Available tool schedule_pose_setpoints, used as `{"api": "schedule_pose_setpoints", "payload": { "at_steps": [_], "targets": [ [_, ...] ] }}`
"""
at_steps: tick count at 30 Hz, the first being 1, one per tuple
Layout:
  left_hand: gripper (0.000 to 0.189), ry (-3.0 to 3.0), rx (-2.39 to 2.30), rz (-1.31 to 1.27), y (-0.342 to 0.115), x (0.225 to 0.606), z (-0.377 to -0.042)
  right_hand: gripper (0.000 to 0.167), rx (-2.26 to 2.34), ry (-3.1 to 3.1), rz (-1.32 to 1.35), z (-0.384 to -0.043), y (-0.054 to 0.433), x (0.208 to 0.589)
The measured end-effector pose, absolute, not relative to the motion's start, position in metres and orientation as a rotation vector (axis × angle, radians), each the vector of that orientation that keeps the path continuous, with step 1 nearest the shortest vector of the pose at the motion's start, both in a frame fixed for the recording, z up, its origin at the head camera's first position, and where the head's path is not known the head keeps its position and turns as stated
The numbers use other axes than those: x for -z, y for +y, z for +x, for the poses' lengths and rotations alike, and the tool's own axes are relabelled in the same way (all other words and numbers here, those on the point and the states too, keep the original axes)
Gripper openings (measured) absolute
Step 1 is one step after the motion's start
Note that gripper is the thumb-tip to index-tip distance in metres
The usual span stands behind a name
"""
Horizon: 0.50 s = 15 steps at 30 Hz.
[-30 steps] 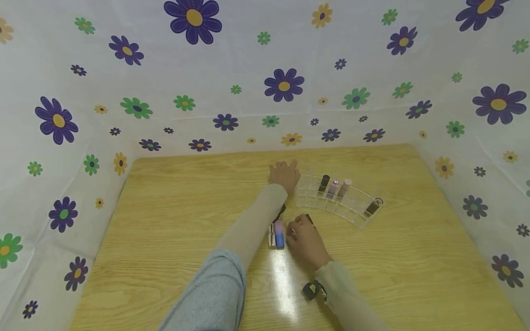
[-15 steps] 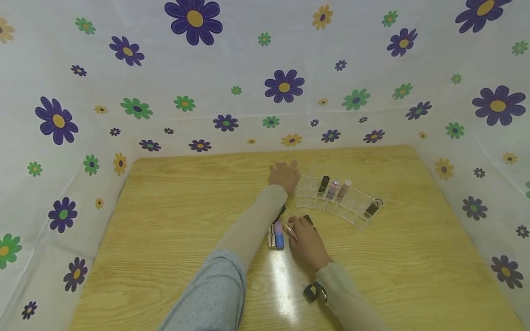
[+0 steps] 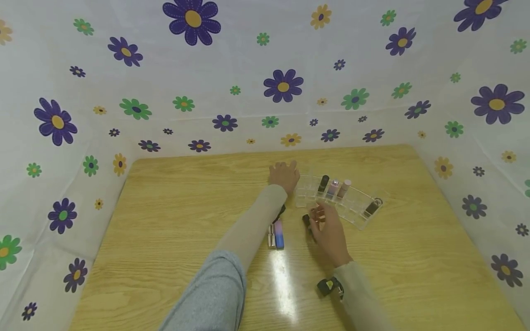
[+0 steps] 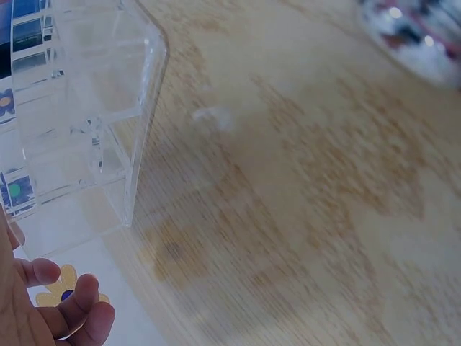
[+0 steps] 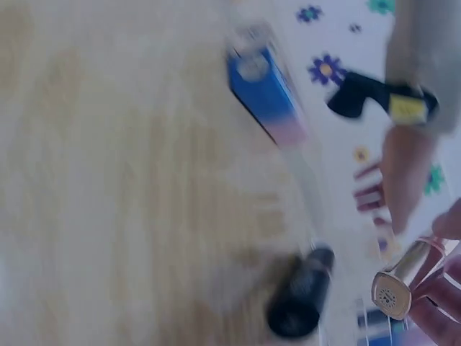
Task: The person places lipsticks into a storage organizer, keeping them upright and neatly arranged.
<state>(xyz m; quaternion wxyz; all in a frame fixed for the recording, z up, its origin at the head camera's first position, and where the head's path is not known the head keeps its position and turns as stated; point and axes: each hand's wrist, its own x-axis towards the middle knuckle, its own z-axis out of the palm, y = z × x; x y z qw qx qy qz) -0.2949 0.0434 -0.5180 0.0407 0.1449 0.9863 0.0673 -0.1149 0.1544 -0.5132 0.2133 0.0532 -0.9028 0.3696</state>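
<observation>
My right hand (image 3: 330, 233) pinches a gold lipstick tube (image 5: 405, 280) between thumb and fingers, just in front of the clear lipstick organizer (image 3: 304, 201). Close to that hand, a black lipstick tube (image 3: 307, 221) lies on the table. Further left lie a pink-and-blue lipstick (image 3: 279, 234) and a metallic lipstick (image 3: 271, 237). My left hand (image 3: 284, 176) rests at the organizer's left end, palm down, fingers loosely bent and holding nothing; whether it touches the plastic I cannot tell. The left forearm hides part of the table.
In the curved organizer stand a dark tube (image 3: 324, 183), a pink-purple tube (image 3: 333, 188) and a pale pink tube (image 3: 344, 189). Another dark item (image 3: 374, 206) sits at its right end. Flower-printed cloth (image 3: 232, 59) surrounds the wooden table (image 3: 186, 207).
My right hand has picked up the gold lipstick beside the pink-and-blue one and carried it right and forward to the organizer's front. The black tube is now uncovered. The left hand stays put.
</observation>
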Motion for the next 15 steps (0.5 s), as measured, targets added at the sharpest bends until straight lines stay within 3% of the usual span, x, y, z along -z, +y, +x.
{"api": "schedule_pose_setpoints", "payload": {
  "at_steps": [9, 15],
  "targets": [
    [0.035, 3.026, -0.158, 0.462, 0.043, 0.516, -0.292, 0.039, -1.105, -2.217, -0.227, -0.128, 0.197, 0.507],
    [0.035, 3.029, -0.141, 0.472, 0.043, 0.516, -0.293, 0.037, -1.162, -2.165, -0.331, -0.14, 0.213, 0.503]
  ]
}}
